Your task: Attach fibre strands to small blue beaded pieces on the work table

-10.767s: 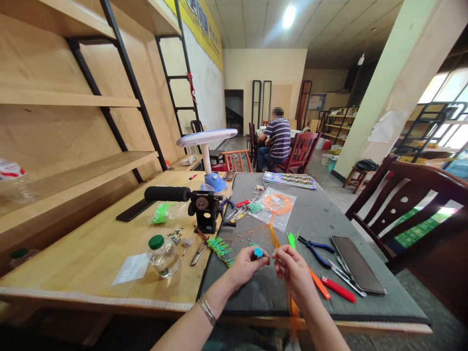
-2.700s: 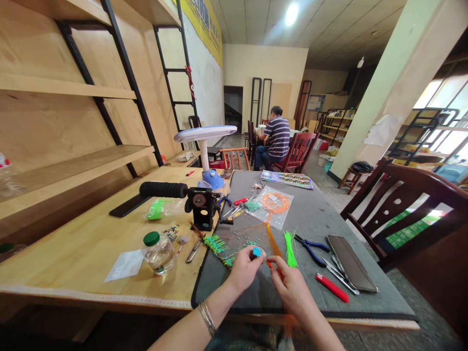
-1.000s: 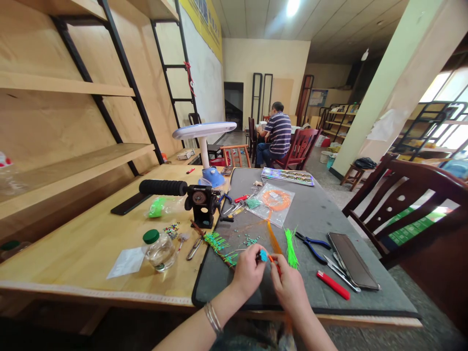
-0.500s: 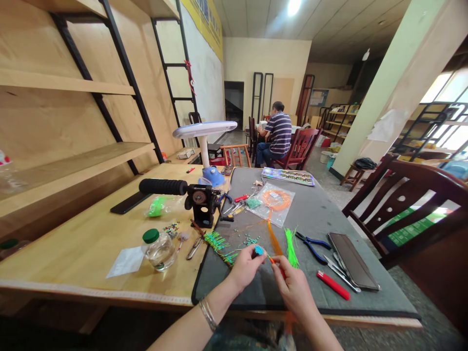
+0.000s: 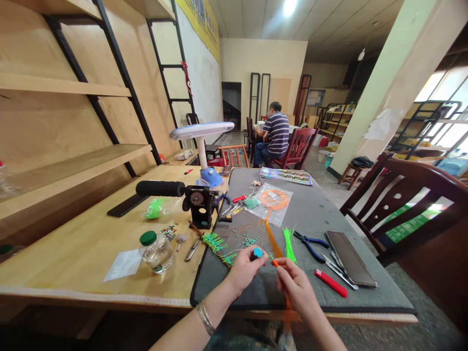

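Observation:
My left hand (image 5: pixel 244 269) is closed around a small blue spool (image 5: pixel 258 252) that shows above my thumb and forefinger. My right hand (image 5: pixel 294 285) pinches a thin orange strand (image 5: pixel 275 263) close to the spool; more orange strands hang below the table edge (image 5: pixel 288 312). Both hands hover over the near edge of the grey mat (image 5: pixel 314 214). An orange bundle (image 5: pixel 271 237) and a neon green bundle (image 5: pixel 289 241) lie on the mat just beyond my fingers.
On the mat lie blue-handled pliers (image 5: pixel 310 242), a red-handled tool (image 5: pixel 331 283), a dark phone (image 5: pixel 348 250) and a bag of orange line (image 5: pixel 275 200). A black vise (image 5: pixel 197 206), a lamp (image 5: pixel 203 136) and a green-capped jar (image 5: pixel 155 249) stand left. A person sits at the back.
My hands have stayed at the mat's near edge, still on the spool and the orange strand. They have drawn slightly apart since a second ago.

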`<act>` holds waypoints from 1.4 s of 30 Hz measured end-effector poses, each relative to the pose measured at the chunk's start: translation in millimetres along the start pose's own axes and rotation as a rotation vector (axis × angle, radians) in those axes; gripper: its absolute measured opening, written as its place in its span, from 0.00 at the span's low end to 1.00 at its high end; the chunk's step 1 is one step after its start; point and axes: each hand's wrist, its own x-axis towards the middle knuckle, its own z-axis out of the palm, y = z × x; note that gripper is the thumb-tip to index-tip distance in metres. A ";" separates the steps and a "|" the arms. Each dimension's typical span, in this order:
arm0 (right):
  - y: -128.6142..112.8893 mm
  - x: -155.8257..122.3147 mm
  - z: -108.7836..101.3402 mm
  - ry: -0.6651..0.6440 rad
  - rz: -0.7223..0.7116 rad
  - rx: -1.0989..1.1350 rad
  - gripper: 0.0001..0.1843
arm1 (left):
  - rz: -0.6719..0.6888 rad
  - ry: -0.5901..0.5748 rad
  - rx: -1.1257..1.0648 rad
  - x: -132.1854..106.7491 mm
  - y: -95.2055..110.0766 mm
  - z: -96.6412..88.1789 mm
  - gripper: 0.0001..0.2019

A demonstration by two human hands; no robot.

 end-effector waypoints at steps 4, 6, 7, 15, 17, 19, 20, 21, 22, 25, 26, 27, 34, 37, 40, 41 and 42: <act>-8.1 -6.1 0.1 -0.009 0.061 0.089 0.23 | 0.037 -0.018 0.040 -2.7 7.0 0.1 0.11; -13.5 -9.4 -1.2 0.010 0.010 0.032 0.23 | 0.107 -0.015 0.108 -3.7 13.4 0.2 0.07; -16.2 -11.0 -2.3 0.015 -0.023 -0.014 0.22 | 0.147 -0.014 0.142 -4.6 17.4 0.2 0.05; -36.0 -20.2 -12.9 -0.030 -0.184 -0.366 0.18 | 0.406 -0.101 0.458 -17.8 50.6 -4.5 0.11; -41.0 -22.0 -14.5 -0.048 -0.206 -0.412 0.17 | 0.405 -0.181 0.526 -18.0 54.5 -7.0 0.11; -45.2 -23.1 -16.0 -0.068 -0.213 -0.436 0.17 | 0.414 -0.235 0.564 -16.7 56.2 -9.4 0.10; -46.8 -23.3 -16.8 -0.077 -0.213 -0.438 0.17 | 0.421 -0.249 0.574 -15.7 56.4 -10.5 0.09; -47.7 -23.3 -17.5 -0.084 -0.213 -0.434 0.17 | 0.429 -0.260 0.580 -14.7 56.3 -11.5 0.08; -48.0 -22.9 -18.2 -0.092 -0.210 -0.424 0.17 | 0.436 -0.267 0.584 -13.7 56.0 -12.4 0.08; -45.6 -20.4 -19.8 -0.127 -0.183 -0.386 0.17 | 0.453 -0.287 0.584 -11.6 54.0 -14.7 0.07; -44.2 -19.4 -20.0 -0.146 -0.165 -0.366 0.17 | 0.452 -0.296 0.581 -11.1 53.2 -15.3 0.07; -42.7 -18.3 -20.0 -0.166 -0.145 -0.341 0.17 | 0.448 -0.305 0.576 -10.6 52.4 -15.9 0.07; -36.4 -16.0 -18.6 -0.199 -0.042 -0.166 0.17 | 0.309 -0.345 0.466 -8.5 47.6 -18.7 0.07; -29.8 -16.4 -18.1 -0.178 -0.025 -0.119 0.18 | 0.247 -0.337 0.386 -6.8 42.6 -18.6 0.07; -20.5 -16.5 -14.7 -0.123 -0.007 -0.057 0.19 | 0.203 -0.322 0.277 -4.6 36.6 -17.9 0.07; -17.8 -16.6 -12.5 -0.103 0.003 -0.028 0.19 | 0.196 -0.315 0.257 -3.8 35.1 -17.5 0.07; -15.7 -16.7 -9.9 -0.086 0.012 0.001 0.19 | 0.193 -0.306 0.252 -3.2 33.9 -17.0 0.07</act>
